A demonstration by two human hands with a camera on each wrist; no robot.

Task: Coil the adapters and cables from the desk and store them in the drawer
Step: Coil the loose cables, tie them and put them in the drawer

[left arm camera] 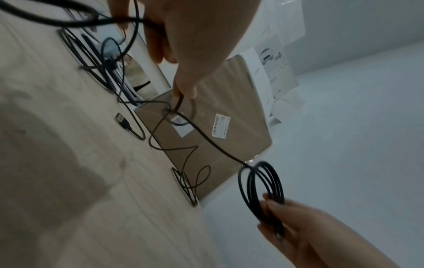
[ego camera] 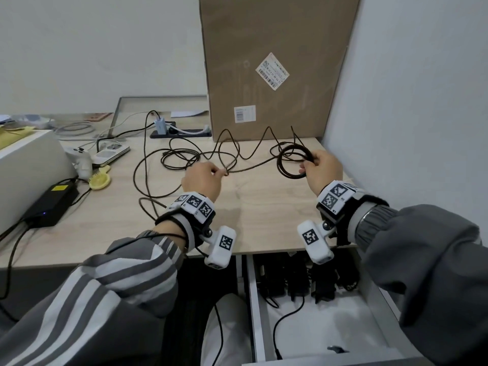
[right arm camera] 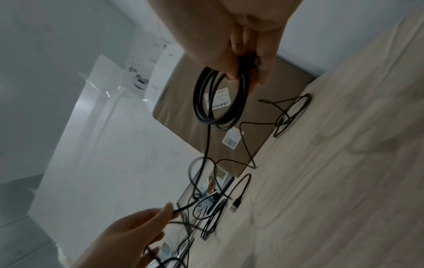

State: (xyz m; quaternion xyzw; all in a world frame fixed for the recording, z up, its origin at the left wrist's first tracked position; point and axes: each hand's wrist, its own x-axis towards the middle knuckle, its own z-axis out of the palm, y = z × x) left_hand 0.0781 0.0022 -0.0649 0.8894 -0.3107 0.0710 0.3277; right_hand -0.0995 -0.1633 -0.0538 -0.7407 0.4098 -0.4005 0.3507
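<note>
Drawer (ego camera: 380, 328): pulled out under the tabletop (ego camera: 264, 207) edge, dark adapters at its back.
Right hand (ego camera: 323, 167): fingers curled round the coiled loops of the black cable (ego camera: 290, 161), held above the tabletop.
Left hand (ego camera: 202, 180): pinches the same cable's loose run, well apart from the coil.
Around: other cables (ego camera: 179, 159) tangled between the hands; cardboard box (ego camera: 274, 64) just behind; power strip (ego camera: 181, 132), black power brick (ego camera: 51, 204) at left.

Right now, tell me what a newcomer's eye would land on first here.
First, the dark cable stretched between both hands above the desk: the right hand grips a bundle of finished loops, the left hand pinches the loose run. Behind them a tall cardboard box leans on the wall. Below the desk edge, a white drawer stands open, with dark adapters inside.
</note>
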